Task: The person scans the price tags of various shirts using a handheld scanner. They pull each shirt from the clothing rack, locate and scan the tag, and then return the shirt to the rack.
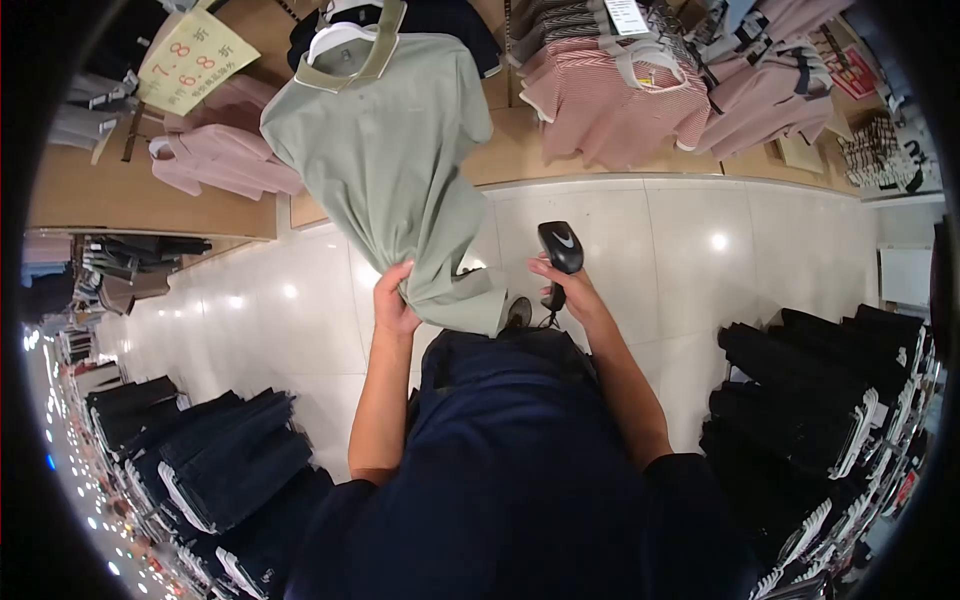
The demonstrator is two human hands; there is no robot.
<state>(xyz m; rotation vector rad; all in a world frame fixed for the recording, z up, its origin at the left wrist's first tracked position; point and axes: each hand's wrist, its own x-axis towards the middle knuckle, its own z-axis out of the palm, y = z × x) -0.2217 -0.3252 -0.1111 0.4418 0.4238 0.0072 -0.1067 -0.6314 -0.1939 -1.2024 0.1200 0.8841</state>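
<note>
A light green polo shirt with a darker collar hangs from a white hanger on the rack ahead. My left hand grips the bottom of the shirt, pulling the cloth toward me in folds. In my right hand is a black handheld barcode scanner, held upright with its head pointing up and away from me. A cord shows below its handle. The scanner is apart from the shirt, to its right. Any tag on the shirt's hem is hidden in the folds.
Red-striped polo shirts and pink shirts hang on the wall racks ahead. A yellow price sign stands at upper left. Dark trousers hang on racks at my left and right. Pale floor tiles lie between.
</note>
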